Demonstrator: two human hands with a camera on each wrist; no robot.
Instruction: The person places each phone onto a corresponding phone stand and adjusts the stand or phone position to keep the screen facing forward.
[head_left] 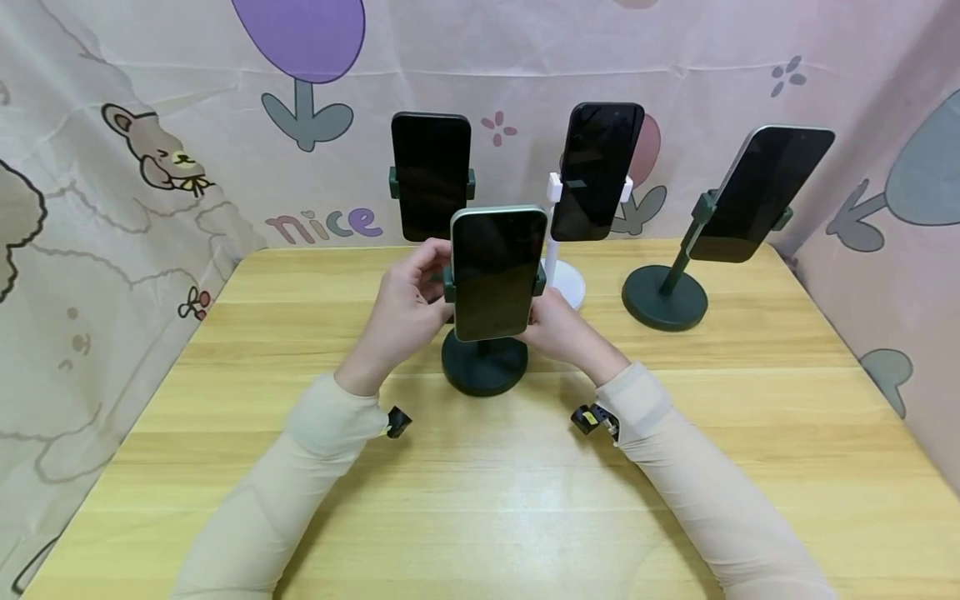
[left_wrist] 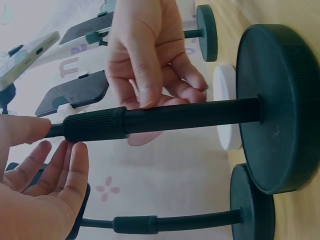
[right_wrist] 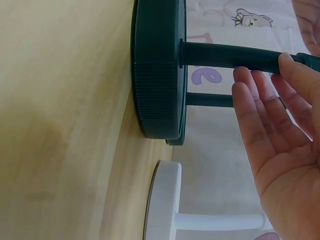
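Observation:
A phone (head_left: 498, 275) with a dark screen sits in the green clamp of a dark green phone stand (head_left: 484, 367), upright mid-table. My left hand (head_left: 405, 304) is behind the phone's left side; in the left wrist view its thumb and fingertips pinch the thin rod by the ribbed collar (left_wrist: 95, 125). From the other side, my right hand (head_left: 562, 329) holds the same stand's pole (right_wrist: 225, 56) between thumb and fingers, below the collar. The phone hides much of both hands' fingers in the head view.
Behind stand a second green stand with a phone (head_left: 431, 175), a white stand (head_left: 564, 287) with a phone (head_left: 600, 171), and at right another green stand (head_left: 665, 298) holding a tilted phone (head_left: 761, 192). A printed cloth (head_left: 187, 67) hangs around the wooden table (head_left: 480, 500).

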